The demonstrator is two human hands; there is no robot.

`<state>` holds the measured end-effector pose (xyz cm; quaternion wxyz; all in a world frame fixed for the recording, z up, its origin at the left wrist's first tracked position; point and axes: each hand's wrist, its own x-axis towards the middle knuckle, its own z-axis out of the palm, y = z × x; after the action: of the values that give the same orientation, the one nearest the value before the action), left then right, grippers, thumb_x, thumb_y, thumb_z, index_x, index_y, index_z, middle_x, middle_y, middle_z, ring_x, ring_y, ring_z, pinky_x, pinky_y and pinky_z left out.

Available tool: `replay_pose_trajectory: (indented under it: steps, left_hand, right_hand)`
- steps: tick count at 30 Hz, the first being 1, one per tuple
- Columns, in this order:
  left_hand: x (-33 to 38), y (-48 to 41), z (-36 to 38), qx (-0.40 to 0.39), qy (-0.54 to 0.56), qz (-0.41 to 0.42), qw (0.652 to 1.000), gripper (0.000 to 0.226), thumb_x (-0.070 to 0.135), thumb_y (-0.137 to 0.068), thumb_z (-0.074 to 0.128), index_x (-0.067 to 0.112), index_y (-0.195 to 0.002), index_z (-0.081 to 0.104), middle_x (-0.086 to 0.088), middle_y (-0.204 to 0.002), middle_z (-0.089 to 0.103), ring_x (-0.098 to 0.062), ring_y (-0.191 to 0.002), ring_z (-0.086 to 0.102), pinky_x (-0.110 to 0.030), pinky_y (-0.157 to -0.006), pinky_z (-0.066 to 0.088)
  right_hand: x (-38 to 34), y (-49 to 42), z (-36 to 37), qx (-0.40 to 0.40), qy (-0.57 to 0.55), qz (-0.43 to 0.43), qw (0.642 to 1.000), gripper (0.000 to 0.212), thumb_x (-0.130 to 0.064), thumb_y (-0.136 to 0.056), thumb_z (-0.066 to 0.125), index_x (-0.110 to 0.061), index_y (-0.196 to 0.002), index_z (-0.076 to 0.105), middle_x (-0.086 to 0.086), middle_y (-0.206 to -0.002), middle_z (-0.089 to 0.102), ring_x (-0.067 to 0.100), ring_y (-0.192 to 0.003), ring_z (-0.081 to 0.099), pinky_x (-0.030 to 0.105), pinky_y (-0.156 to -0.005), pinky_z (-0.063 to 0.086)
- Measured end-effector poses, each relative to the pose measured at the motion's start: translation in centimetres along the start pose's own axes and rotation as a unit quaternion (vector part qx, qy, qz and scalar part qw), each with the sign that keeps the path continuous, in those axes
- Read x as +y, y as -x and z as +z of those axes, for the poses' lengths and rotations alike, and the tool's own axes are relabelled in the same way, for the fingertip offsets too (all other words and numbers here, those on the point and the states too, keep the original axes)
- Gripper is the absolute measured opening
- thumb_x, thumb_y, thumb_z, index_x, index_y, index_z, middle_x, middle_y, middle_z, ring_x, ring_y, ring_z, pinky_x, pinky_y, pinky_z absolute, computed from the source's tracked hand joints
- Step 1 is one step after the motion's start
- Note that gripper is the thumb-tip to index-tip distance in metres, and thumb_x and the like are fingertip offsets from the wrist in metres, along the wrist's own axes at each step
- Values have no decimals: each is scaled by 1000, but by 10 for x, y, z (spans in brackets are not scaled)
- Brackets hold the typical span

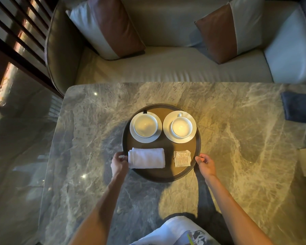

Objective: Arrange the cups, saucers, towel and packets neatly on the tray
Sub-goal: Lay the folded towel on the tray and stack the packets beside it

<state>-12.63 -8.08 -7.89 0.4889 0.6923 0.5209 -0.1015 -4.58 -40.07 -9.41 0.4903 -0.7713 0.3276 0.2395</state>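
Tray [168, 149] is resting on the table [237, 121], bearing cups [145, 125], saucers [167, 134], towel [146, 158], packets [182, 158]; left hand [118, 164] and right hand [206, 164] are gripping its rim.

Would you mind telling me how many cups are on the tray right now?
2. The left cup sits on the left saucer, the right cup on the right saucer, both on the far half of the tray. None seems hidden.

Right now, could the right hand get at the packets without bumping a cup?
Probably yes. The right hand grips the rim of the tray just beside the packets, with only bare tray between them. The nearest cup sits on its saucer farther back, out of that path.
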Motion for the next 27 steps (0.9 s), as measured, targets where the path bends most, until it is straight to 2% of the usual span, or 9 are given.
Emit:
replay_pose_trajectory:
  steps: [2,5,8,10,12,15,18,22,27]
  left_hand:
    - [1,1,-1,-14,-6,-11,1000,32,9,-86,50,17,-115,59,-13,-102,70,-29,-87,67,-27,-56,52]
    - [11,3,-3,12,-53,1,999,27,14,-87,46,7,-111,57,-21,-106,67,-39,-97,64,-46,-83,55]
    - [27,2,-3,86,-115,86,986,32,18,-92,47,3,-120,52,-26,-118,56,-42,-112,51,-50,-97,43]
    - [43,3,0,92,-120,153,977,34,21,-94,50,7,-125,48,-23,-119,52,-40,-115,45,-50,-100,39]
    - [60,3,8,88,-139,222,961,39,27,-95,51,9,-129,44,-20,-119,50,-39,-114,43,-50,-101,36]
    - [84,2,22,60,-173,305,934,60,41,-92,58,12,-140,37,-15,-133,46,-32,-122,41,-48,-104,37]
    - [100,3,36,17,-205,331,921,87,53,-82,66,16,-149,25,-14,-148,33,-33,-131,35,-51,-104,38]
    - [109,0,50,-1,-246,337,909,97,53,-76,72,19,-151,20,-12,-153,26,-35,-136,31,-52,-106,38]
    - [109,-6,53,2,-252,332,909,98,45,-74,75,17,-151,20,-12,-152,28,-36,-135,33,-48,-105,39]
  right_hand:
    - [-2,1,-1,2,2,11,1000,19,-18,-94,62,-10,-112,63,9,-107,64,22,-99,57,31,-85,42]
    - [-13,5,0,43,17,-44,998,32,-26,-94,63,-10,-121,58,9,-111,63,30,-110,60,32,-89,45]
    - [-45,10,7,78,95,-168,978,55,-36,-89,67,-15,-137,48,7,-130,59,25,-122,56,36,-98,48]
    - [-74,13,17,69,151,-257,952,72,-44,-81,75,-23,-141,41,-1,-139,53,18,-128,49,37,-103,45]
    - [-100,13,29,56,195,-312,928,88,-49,-69,82,-29,-140,34,-5,-139,51,15,-127,47,35,-100,46]
    - [-119,11,46,44,286,-308,906,113,-52,-63,85,-27,-149,17,3,-147,41,26,-134,41,46,-101,48]
    - [-123,3,57,28,331,-286,899,122,-50,-65,85,-30,-153,3,9,-154,32,31,-141,34,45,-103,44]
    - [-127,-2,63,29,316,-293,902,117,-41,-67,86,-29,-153,7,9,-151,40,30,-138,41,40,-105,44]
    - [-135,-8,63,20,316,-297,901,116,-40,-68,86,-23,-154,10,8,-154,37,30,-140,39,42,-108,41]
